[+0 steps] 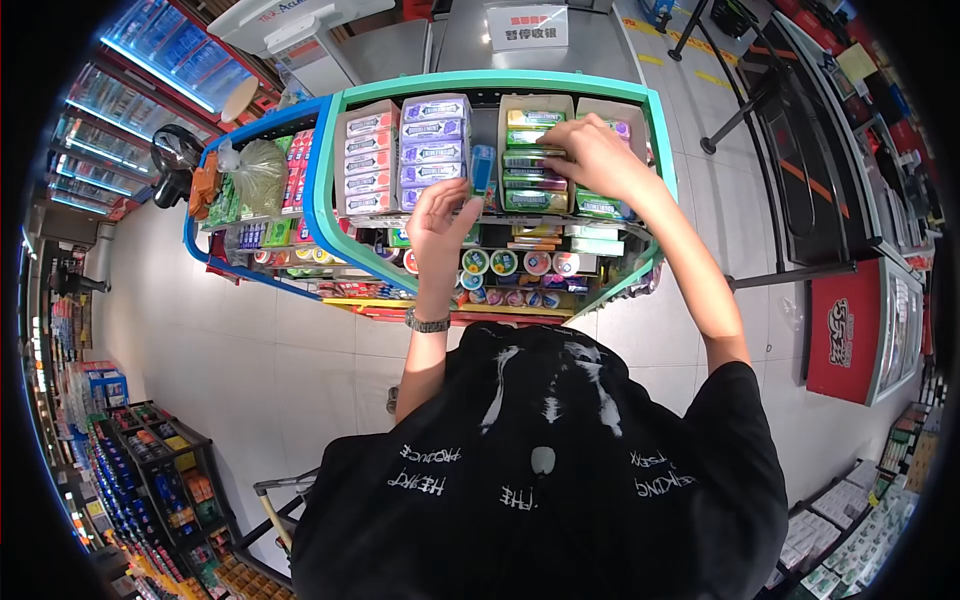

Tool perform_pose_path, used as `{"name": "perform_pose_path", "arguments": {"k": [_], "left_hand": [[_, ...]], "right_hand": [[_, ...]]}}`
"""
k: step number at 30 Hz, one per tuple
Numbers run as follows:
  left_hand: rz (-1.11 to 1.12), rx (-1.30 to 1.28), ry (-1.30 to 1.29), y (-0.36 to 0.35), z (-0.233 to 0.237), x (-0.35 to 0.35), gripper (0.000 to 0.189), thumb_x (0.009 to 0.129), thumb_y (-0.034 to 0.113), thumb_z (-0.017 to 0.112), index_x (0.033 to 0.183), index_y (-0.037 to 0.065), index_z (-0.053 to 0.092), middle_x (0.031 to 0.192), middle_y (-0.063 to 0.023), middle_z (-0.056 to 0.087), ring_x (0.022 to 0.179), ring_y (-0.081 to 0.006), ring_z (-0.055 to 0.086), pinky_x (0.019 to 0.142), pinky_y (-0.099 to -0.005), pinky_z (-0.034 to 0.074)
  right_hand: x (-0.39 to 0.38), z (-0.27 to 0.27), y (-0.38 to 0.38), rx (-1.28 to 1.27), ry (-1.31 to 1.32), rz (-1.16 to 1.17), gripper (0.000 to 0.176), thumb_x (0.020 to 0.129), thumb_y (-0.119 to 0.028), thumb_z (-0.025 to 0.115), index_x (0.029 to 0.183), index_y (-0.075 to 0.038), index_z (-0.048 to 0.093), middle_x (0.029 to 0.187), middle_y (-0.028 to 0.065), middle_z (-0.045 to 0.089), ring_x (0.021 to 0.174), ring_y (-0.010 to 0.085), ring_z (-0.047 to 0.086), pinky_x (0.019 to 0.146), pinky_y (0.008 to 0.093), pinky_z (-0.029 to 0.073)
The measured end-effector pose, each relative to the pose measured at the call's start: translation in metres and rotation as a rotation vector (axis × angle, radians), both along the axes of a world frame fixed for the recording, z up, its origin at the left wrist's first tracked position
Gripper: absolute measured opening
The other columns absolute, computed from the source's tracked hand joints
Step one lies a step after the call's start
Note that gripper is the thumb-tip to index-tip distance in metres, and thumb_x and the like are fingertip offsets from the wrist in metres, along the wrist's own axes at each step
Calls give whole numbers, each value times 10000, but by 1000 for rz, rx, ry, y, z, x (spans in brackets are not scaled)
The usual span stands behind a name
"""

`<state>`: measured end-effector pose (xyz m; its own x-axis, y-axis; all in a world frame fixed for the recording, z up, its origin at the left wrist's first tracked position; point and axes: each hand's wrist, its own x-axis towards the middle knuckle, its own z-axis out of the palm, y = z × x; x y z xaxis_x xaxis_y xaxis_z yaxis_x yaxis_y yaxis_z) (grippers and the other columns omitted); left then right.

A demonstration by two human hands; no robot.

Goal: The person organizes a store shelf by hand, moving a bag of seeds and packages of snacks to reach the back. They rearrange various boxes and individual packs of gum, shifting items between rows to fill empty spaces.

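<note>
My left hand (440,220), with a dark watch on its wrist, is closed at the fingertips on a small blue pack (482,168); its kind is hard to read. Over the box of green Doublemint gum packs (530,197), my right hand (600,158) reaches in with bent fingers at the right end of a gum pack (528,158). To the left stand a carton of purple Doublemint packs (433,155) and a carton of pink-orange packs (367,165). Another carton of gum (600,203) sits partly hidden under my right forearm.
The cartons stand in a green-framed display rack (500,83), joined to a blue-framed rack (322,170) with a bag (258,177). Round tubs (503,262) fill a lower shelf. Behind is a counter with a sign (527,28); a red freezer (850,330) stands right.
</note>
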<state>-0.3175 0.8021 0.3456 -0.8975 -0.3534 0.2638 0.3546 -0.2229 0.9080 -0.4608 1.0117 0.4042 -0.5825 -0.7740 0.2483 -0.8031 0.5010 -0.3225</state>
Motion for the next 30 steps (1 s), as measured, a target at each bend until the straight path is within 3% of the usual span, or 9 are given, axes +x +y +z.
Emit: {"name": "perform_pose_path", "arguments": {"k": [4, 8, 10, 15, 17, 19, 23, 26, 30], "left_hand": [[17, -27, 11, 0, -2, 2, 346, 810, -88, 708, 1130, -27, 593, 1092, -86, 638, 1039, -153, 610, 940, -281, 477], [26, -23, 2, -2, -5, 4, 346, 809, -87, 710, 1129, -26, 594, 1087, -84, 638, 1032, -152, 610, 940, -284, 476], [29, -24, 2, -3, -5, 5, 345, 810, -88, 710, 1129, -26, 594, 1085, -83, 638, 1030, -152, 610, 940, -285, 475], [53, -25, -29, -5, 0, 12, 328, 815, -92, 702, 1118, -30, 592, 1080, -82, 637, 1034, -151, 606, 944, -286, 470], [56, -20, -27, -6, 0, 13, 326, 815, -94, 700, 1116, -31, 592, 1080, -82, 636, 1035, -150, 606, 944, -286, 470], [59, -13, -28, -6, -2, 16, 324, 815, -96, 698, 1114, -31, 592, 1081, -81, 636, 1036, -150, 605, 943, -285, 470], [67, -24, -74, -2, 0, 22, 324, 815, -107, 689, 1113, -22, 596, 1085, -78, 640, 1031, -148, 607, 940, -281, 470], [54, -41, -65, 2, -3, 26, 329, 812, -106, 693, 1114, -18, 597, 1089, -79, 643, 1036, -147, 606, 944, -281, 468], [65, -29, -69, 8, -7, 33, 339, 806, -113, 694, 1116, -17, 597, 1092, -81, 644, 1045, -145, 604, 953, -282, 463]], "right_hand": [[7, -11, -10, 140, 120, -54, 278, 843, -199, 677, 1056, -20, 677, 965, 110, 685, 985, 263, 603, 901, 390, 378], [6, -18, -13, 135, 107, -70, 262, 844, -188, 672, 1048, -24, 676, 943, 104, 678, 989, 248, 585, 894, 391, 371], [3, -12, -13, 64, 46, -60, 184, 855, -199, 633, 926, -34, 669, 822, 120, 663, 870, 310, 625, 875, 448, 384], [8, 9, 5, -105, -44, -92, 257, 906, -227, 591, 1042, -26, 676, 947, 171, 695, 929, 312, 651, 878, 425, 422], [9, 17, 19, -409, -286, -131, 289, 949, -241, 565, 1091, -8, 661, 950, 178, 695, 913, 265, 665, 832, 368, 475], [3, 23, 38, -449, -374, -199, 318, 967, -256, 562, 1142, -3, 643, 941, 145, 701, 854, 187, 661, 785, 313, 493], [-3, 31, 67, -351, -189, -352, 285, 959, -233, 566, 1097, 0, 654, 870, 178, 691, 812, 300, 678, 738, 360, 505], [-11, 21, 73, -244, -121, -439, 222, 945, -168, 566, 1023, 21, 652, 937, 215, 676, 899, 403, 637, 779, 434, 501], [-18, 1, 61, -219, 33, -351, 186, 940, -144, 559, 1004, 13, 636, 1010, 214, 618, 956, 401, 605, 814, 465, 485]]}}
